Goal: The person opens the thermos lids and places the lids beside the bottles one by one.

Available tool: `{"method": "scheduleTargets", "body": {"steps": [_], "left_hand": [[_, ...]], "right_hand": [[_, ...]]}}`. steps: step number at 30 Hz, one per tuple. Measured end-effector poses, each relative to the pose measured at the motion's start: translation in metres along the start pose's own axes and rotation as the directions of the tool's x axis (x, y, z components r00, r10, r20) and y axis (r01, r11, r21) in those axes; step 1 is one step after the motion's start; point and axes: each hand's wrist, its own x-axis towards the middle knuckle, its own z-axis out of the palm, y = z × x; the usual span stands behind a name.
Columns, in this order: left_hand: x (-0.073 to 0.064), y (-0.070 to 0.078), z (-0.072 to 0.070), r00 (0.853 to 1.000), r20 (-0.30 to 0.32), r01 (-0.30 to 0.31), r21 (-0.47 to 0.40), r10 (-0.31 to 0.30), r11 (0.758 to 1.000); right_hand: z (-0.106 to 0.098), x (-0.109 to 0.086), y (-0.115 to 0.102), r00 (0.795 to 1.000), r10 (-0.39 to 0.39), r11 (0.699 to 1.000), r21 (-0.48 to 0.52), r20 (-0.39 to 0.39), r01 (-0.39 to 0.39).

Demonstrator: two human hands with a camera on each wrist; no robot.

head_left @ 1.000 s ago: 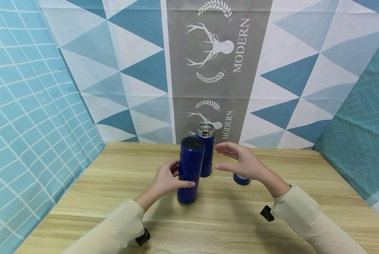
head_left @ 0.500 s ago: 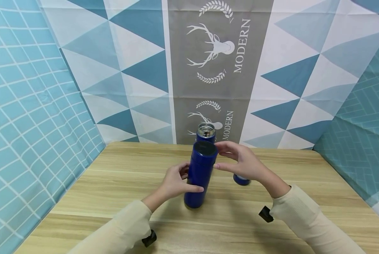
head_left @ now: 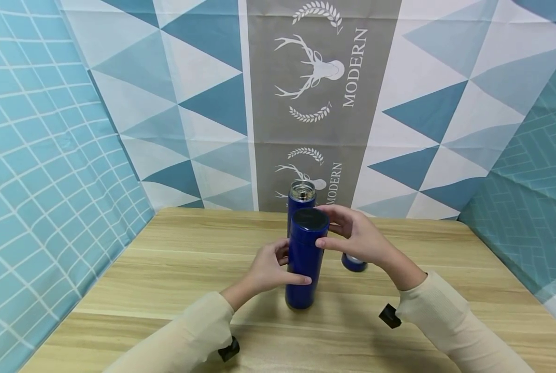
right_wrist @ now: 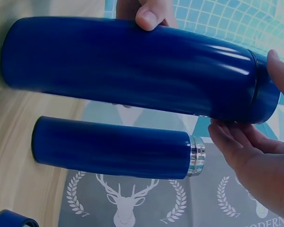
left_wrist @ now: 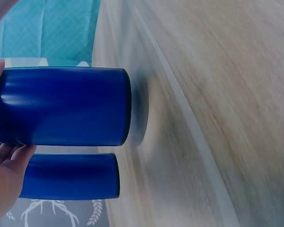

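My left hand [head_left: 269,267] grips a tall blue thermos flask [head_left: 303,267] around its lower body, thumb across the near side. The flask is nearly upright, and its base looks just above the table in the left wrist view. At the top, my right hand [head_left: 358,235] holds the dark-topped lid [right_wrist: 266,90], thumb on the near side and fingers curled round the far side. The lid is on the flask. Behind it stands a second blue flask [right_wrist: 113,147], uncapped, its silver threaded neck [head_left: 302,191] showing.
A loose blue lid [head_left: 354,263] lies on the wooden table [head_left: 180,269], partly behind my right hand. A patterned cloth backdrop [head_left: 203,129] with deer prints rises along the table's back edge. Tile-patterned cloth [head_left: 35,181] hangs at the left side.
My left hand has moved the capped flask to the right, into my right hand's fingers. The right hand has barely moved and now holds the lid. The open flask stays put.
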Motion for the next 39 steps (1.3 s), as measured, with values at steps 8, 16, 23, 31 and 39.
{"method": "scheduleTargets", "body": {"steps": [8,16,23,31,39], "left_hand": [[0.000,0.003,0.005,1.000,0.008,0.012,-0.025,-0.012,1.000],[-0.001,0.001,0.007,0.999,0.032,0.006,-0.054,-0.004,0.999],[-0.003,-0.001,0.009,0.999,0.045,0.005,-0.062,-0.002,0.998],[-0.003,-0.006,0.010,0.997,0.080,-0.015,-0.055,0.019,0.998],[0.002,-0.007,0.004,0.987,0.144,-0.069,-0.062,0.077,0.996]], "right_hand": [[0.004,-0.002,0.001,1.000,0.013,0.996,0.094,-0.025,-0.010],[0.016,-0.007,0.002,0.995,0.041,0.984,0.178,-0.092,-0.024],[0.025,-0.011,0.005,0.989,0.070,0.983,0.178,-0.130,-0.046],[0.028,-0.014,0.004,0.989,0.062,0.987,0.158,-0.133,-0.041],[0.029,-0.009,0.005,0.990,0.037,0.988,0.155,-0.139,-0.015]]}}
